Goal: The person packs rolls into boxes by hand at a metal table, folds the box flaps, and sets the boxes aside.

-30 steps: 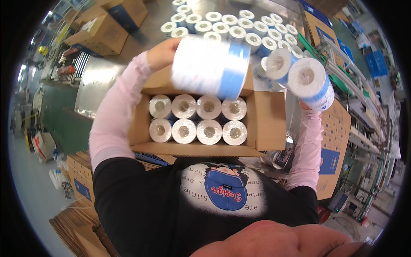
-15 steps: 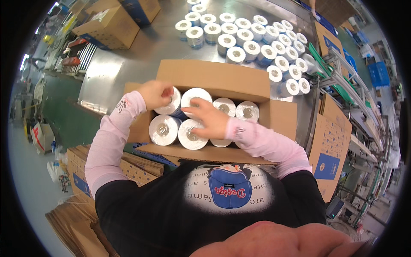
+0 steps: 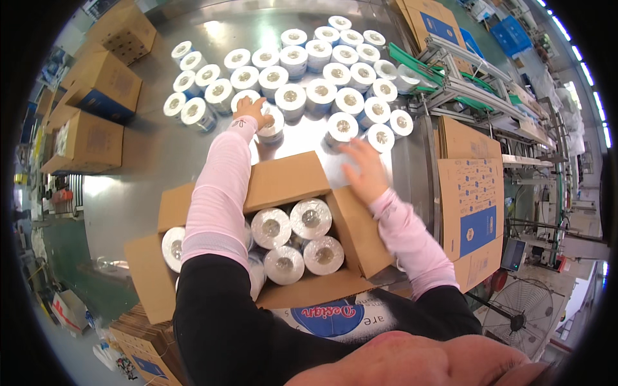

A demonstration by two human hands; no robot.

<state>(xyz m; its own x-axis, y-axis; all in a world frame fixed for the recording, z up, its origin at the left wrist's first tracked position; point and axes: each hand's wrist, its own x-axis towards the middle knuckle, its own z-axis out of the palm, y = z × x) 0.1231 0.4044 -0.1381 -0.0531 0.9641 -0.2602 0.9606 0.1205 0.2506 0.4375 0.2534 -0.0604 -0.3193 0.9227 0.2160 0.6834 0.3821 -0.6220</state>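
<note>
My left hand (image 3: 250, 114) reaches far across the metal table, its fingers spread over a white wrapped roll (image 3: 245, 99) and beside another roll (image 3: 271, 121). Whether it grips either one is hard to see. My right hand (image 3: 365, 172), slightly blurred, is open with fingers apart, just in front of a standing roll (image 3: 342, 127). Below both hands is an open cardboard box (image 3: 290, 183), holding several upright rolls (image 3: 271, 228) with white tops and hollow cores. My left forearm hides part of the box's contents.
Many more rolls (image 3: 293, 55) stand on the metal table (image 3: 148, 132). Cartons (image 3: 96, 141) line the left side. A metal frame with green strips (image 3: 444, 77), flat printed cardboard (image 3: 470, 206) and a fan (image 3: 518, 315) are on the right.
Both hands have left the rolls inside the box and moved forward to those on the table. The view has shifted, so the box appears lower and farther left.
</note>
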